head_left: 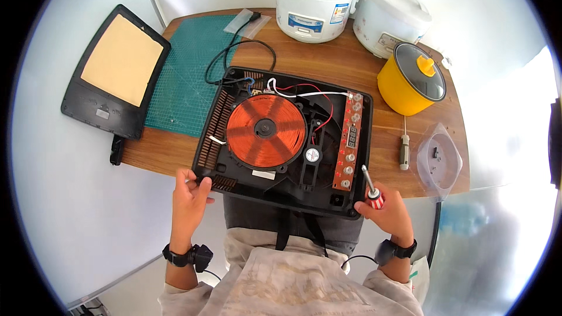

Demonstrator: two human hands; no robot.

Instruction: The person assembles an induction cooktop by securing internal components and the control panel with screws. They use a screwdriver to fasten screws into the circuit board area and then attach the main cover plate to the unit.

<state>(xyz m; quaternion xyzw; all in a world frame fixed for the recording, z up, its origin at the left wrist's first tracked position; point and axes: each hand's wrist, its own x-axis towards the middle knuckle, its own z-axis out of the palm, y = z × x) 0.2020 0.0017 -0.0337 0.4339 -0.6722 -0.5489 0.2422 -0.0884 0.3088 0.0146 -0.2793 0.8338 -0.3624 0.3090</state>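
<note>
The opened black base of an induction cooker lies at the table's front, its near edge overhanging toward me. Inside it sit a round copper coil, a fan bracket, thin red and white wires, and a brown circuit board with a small display. My left hand is closed at the base's near-left corner, thumb and fingers against it. In my closed right hand is a short screwdriver with a red-and-white handle, its shaft pointing up and away. That hand's thumb touches the near-right corner of the base.
The cooker's detached black top panel tilts at the left beside a green cutting mat. White rice cookers and a yellow pot stand behind. At right lie another screwdriver and a clear tray with small parts. A power cord loops behind the base.
</note>
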